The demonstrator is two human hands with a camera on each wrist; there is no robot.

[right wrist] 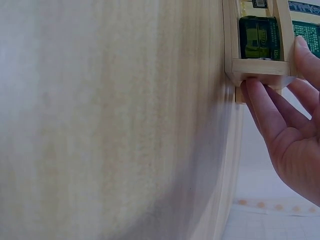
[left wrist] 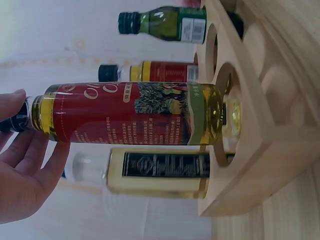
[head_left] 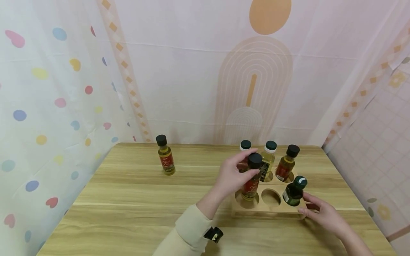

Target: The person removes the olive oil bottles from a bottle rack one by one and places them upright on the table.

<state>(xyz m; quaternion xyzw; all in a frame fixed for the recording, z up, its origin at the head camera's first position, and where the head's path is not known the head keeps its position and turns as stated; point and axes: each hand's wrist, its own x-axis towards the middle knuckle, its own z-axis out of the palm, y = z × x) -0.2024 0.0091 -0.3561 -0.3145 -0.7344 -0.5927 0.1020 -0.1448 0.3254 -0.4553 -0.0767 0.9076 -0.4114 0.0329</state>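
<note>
My left hand holds an olive oil bottle by its black cap and neck, its red label showing. The bottle's base is at the front left hole of a wooden bottle rack. With thumb and fingers, my right hand grips the right end of the rack, near a dark green bottle in the front right hole. Behind stand a pale oil bottle, a red-labelled bottle and a bottle with a dark cap, mostly hidden by my left hand.
Another red-labelled olive oil bottle stands on the wooden table, left of the rack. The front middle hole of the rack has no bottle in it. A patterned curtain hangs behind the table.
</note>
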